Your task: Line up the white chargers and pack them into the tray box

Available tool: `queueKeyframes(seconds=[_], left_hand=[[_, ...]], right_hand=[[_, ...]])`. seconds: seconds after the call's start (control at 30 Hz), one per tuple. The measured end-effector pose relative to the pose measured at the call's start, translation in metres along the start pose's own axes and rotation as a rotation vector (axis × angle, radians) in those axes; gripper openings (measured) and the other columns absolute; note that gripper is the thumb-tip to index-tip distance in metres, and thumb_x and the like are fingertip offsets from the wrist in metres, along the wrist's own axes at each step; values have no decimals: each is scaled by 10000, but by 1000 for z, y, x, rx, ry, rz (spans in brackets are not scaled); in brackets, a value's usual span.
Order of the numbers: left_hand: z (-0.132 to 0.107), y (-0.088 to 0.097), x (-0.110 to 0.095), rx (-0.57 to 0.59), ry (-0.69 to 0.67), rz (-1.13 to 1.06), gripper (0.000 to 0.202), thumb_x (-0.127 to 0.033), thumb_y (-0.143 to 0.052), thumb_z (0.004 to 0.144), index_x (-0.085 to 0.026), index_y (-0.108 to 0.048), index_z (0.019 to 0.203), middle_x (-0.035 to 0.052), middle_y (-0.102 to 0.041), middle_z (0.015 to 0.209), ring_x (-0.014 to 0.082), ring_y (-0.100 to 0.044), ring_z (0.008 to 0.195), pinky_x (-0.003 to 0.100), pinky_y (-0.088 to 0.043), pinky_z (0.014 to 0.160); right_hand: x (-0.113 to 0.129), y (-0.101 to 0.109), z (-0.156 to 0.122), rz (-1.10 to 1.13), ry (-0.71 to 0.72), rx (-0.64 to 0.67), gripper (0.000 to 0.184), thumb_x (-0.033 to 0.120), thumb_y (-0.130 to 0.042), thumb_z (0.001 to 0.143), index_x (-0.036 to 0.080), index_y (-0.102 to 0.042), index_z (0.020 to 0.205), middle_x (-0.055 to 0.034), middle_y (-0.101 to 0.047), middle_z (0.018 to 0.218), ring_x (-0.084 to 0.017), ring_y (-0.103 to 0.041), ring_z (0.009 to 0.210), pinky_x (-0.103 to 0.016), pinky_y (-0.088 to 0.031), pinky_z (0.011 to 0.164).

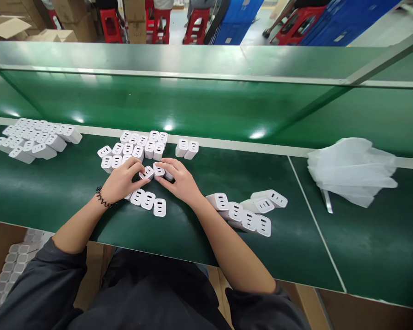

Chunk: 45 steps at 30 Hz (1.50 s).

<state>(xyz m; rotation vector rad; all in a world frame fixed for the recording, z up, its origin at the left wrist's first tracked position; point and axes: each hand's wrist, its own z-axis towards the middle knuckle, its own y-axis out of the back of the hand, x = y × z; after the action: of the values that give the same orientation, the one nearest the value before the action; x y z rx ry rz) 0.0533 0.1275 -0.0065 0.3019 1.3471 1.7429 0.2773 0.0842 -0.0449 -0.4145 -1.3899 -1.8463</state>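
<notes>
My left hand [122,179] and my right hand [179,178] rest close together on the green belt [199,220], each with fingers curled on a small white charger block. The left fingers pinch one charger [147,173]; the right fingers grip another [159,170]. Behind my hands stands a cluster of upright white chargers [134,149], and a pair [187,148] stands apart to its right. Three chargers [148,201] lie in a row just in front of my hands.
A pile of chargers [37,140] lies at the far left, and several more [249,211] lie right of my right forearm. A heap of clear plastic bags [353,170] sits at the right. A tray of chargers [10,268] is below the table's left edge.
</notes>
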Motion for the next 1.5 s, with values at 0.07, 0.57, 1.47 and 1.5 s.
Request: queueKeyframes(seconds=[0.07,0.57,1.47,1.5], left_hand=[[0,3,-1,34,19,-45,152,-310,-600,914,-175,-588,982,50,-651,990,154,-645,833,254,-527,673],[0,4,-7,98,-7,-128,419,-142,-503,877,-214,-560,1285,55,-602,1360,243,-548,1200,450,-529,989],[3,10,0,301,90,-335,458,-411,-603,895,-228,-566,1313,66,-667,1074,172,-590,861,279,-558,696],[3,11,0,307,95,-338,468,-417,-604,893,-226,-562,1319,70,-668,1078,172,-590,857,282,-560,694]], right_hand=[[1,2,0,9,-3,11,313,311,-583,925,277,-624,1234,-77,-592,1326,-248,-556,1233,-437,-505,1027],[8,36,-6,65,-10,389,763,80,-459,794,285,-314,1514,-82,-316,1582,-276,-298,1456,-557,-363,1148],[16,34,-6,10,45,384,664,219,-504,894,275,-303,1525,-79,-556,1369,-282,-507,1161,-528,-482,1011],[15,34,-6,3,44,383,662,226,-502,897,279,-301,1525,-81,-560,1359,-286,-511,1155,-534,-490,998]])
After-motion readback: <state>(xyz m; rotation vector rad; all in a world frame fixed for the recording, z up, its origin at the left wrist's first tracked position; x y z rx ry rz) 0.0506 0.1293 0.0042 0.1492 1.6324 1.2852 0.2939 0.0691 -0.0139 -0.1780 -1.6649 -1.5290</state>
